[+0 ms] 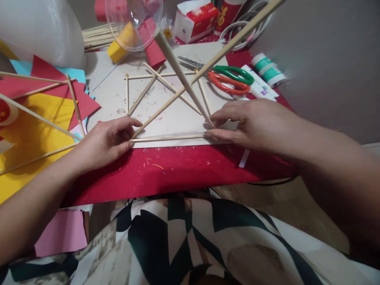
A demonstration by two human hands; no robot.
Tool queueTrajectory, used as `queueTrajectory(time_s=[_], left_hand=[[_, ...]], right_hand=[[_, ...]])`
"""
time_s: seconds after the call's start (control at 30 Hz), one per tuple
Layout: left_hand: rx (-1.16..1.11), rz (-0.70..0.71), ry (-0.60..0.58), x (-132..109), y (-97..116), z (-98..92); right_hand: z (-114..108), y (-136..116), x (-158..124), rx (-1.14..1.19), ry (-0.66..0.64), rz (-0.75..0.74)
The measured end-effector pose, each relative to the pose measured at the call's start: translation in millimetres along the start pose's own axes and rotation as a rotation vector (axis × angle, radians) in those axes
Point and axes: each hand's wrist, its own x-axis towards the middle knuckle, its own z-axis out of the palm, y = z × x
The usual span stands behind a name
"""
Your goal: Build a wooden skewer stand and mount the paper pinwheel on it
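A frame of thin wooden sticks (172, 138) lies on a whitish board (178, 51), with crossed sticks inside it and two long sticks rising toward the camera. At the near left corner, my left hand (102, 142) pinches the stick ends between thumb and fingers. My right hand (252, 120) grips the near right corner, its thumb and index finger closed around the stick ends there. The exact joints are partly hidden by the fingertips. Just beyond my right hand rest scissors (231, 81) with green and orange handles.
Another stick frame (38, 118) lies over yellow paper (26, 154) and red paper at left. Behind stand a clear plastic cup (136, 43), a stick bundle (99, 36), a tissue pack (197, 19) and coiled white cable (252, 29). A green-and-white tube (267, 69) is at right.
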Motion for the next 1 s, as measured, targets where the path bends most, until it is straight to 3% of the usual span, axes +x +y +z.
queueTrajectory(time_s=[0.3, 0.5, 0.67, 0.83, 0.9, 1.0], left_hand=[[-0.013, -0.002, 0.014, 0.2, 1.7, 0.4], [0.041, 0.033, 0.066, -0.9, -2.0, -1.5], [-0.041, -0.006, 0.06, -5.1, -3.2, -13.3], [0.01, -0.076, 0.272, -21.6, 6.7, -20.4], [0.146, -0.024, 0.302, -31.7, 16.9, -14.6], [0.299, 0.276, 0.192, -40.8, 35.7, 4.3]], right_hand=[[-33.5, -17.3, 5.4, 0.15, 0.002, -0.01], [-24.9, -17.6, 11.6, 0.19, -0.006, -0.036], [-19.5, -15.1, 12.1, 0.222, 0.032, -0.083], [-16.5, -14.3, 13.0, 0.194, 0.053, -0.092], [-16.1, -13.6, 13.6, 0.167, 0.051, -0.094], [-17.2, -12.1, 14.1, 0.143, 0.037, -0.104]])
